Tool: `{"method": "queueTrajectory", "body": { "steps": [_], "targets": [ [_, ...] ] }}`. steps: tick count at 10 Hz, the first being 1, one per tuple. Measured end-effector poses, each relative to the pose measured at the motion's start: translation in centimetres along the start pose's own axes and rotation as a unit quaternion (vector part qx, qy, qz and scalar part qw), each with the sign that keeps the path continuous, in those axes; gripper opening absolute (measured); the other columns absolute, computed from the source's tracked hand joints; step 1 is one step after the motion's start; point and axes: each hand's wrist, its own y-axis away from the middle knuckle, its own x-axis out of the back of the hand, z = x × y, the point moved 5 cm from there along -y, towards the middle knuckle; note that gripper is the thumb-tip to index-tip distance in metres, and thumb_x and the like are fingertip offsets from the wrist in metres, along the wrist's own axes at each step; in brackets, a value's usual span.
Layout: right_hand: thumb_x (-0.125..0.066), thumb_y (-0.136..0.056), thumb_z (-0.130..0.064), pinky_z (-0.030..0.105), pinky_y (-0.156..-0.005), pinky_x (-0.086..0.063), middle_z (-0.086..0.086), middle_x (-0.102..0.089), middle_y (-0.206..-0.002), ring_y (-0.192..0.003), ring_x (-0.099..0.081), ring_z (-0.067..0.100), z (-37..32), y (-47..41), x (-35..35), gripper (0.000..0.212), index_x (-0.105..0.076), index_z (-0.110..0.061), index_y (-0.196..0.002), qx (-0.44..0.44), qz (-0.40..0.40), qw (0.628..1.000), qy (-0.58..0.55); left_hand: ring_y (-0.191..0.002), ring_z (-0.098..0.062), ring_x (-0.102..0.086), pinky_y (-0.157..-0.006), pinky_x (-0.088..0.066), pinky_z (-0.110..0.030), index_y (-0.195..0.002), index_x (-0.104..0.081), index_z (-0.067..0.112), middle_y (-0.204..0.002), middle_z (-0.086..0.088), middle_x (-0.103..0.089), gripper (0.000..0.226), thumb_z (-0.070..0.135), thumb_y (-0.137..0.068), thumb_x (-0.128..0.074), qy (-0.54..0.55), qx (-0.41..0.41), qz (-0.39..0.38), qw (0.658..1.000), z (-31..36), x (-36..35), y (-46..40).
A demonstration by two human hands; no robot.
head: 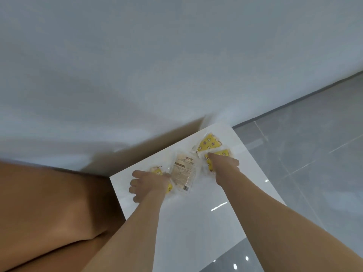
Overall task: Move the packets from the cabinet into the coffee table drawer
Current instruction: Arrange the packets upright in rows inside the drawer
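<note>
1. Both my forearms reached out over the white cabinet top [196, 222].
2. Left hand [146, 184] gripped a yellow packet [158, 171].
3. Right hand [223, 166] pressed on another yellow packet [222, 154]; couldn't tell if it was actually gripping.
4. Beige packet [183, 171] lay between them, third yellow one [209, 143] behind.

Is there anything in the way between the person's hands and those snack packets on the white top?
Nothing visible. The left hand already rests on one yellow packet, the right hand on another yellow packet. The pale packet lies uncovered between them.
</note>
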Motion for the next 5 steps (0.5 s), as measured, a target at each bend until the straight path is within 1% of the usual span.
{"method": "queueTrajectory", "body": {
  "steps": [1,2,3,4,5],
  "targets": [
    [-0.067,-0.078,-0.056,0.031,-0.083,-0.038,0.010,-0.037,-0.131,-0.116,-0.041,0.025,0.0,-1.3,-0.3,0.085,-0.028,-0.009,-0.137,0.011,0.065,0.993,0.097,-0.085,-0.032,-0.057,-0.076,-0.051,-0.041,-0.113,-0.034,0.007,-0.102,-0.013,-0.057,0.068,0.033,-0.073,-0.082,0.106,0.005,-0.041,0.993,-0.8,-0.4,-1.3],
    [-0.073,-0.071,-0.051,0.034,-0.097,-0.042,0.011,-0.036,-0.125,-0.113,-0.041,0.025,-0.1,-1.9,-0.6,0.085,-0.027,-0.008,-0.129,-0.012,0.096,0.991,0.090,-0.066,-0.026,-0.060,-0.074,-0.057,-0.041,-0.098,-0.057,0.003,-0.088,-0.014,-0.064,0.042,0.024,-0.074,-0.083,0.185,-0.017,-0.083,0.979,-1.0,1.0,-2.0],
    [-0.073,-0.073,-0.036,0.031,-0.087,-0.039,0.011,-0.036,-0.129,-0.109,-0.042,0.025,0.3,-2.6,-0.7,0.084,-0.022,-0.011,-0.134,-0.034,0.093,0.995,0.024,-0.066,-0.027,-0.064,-0.065,-0.054,-0.038,-0.079,-0.064,0.008,-0.084,-0.015,-0.069,0.025,0.019,-0.070,-0.085,0.228,-0.106,-0.136,0.958,1.3,1.2,-0.9],
    [-0.074,-0.072,-0.020,0.043,-0.100,-0.042,0.014,-0.034,-0.146,-0.125,-0.043,0.034,0.6,-3.6,-1.2,0.092,-0.019,-0.017,-0.146,-0.008,0.031,0.994,-0.109,-0.098,-0.029,-0.060,-0.078,-0.054,-0.038,-0.092,-0.067,0.011,-0.103,-0.012,-0.065,0.034,0.035,-0.072,-0.081,0.067,-0.201,-0.138,0.968,3.9,-1.2,1.1],
    [-0.069,-0.081,-0.014,0.045,-0.104,-0.041,0.020,-0.037,-0.146,-0.114,-0.046,0.032,1.3,-5.1,-1.3,0.080,-0.024,-0.007,-0.146,-0.003,0.028,0.987,-0.160,-0.108,-0.024,-0.044,-0.080,-0.045,-0.029,-0.114,-0.050,0.020,-0.118,-0.004,-0.046,0.055,0.050,-0.074,-0.074,-0.154,-0.293,0.010,0.944,4.9,-2.4,3.4]
  ]
}}
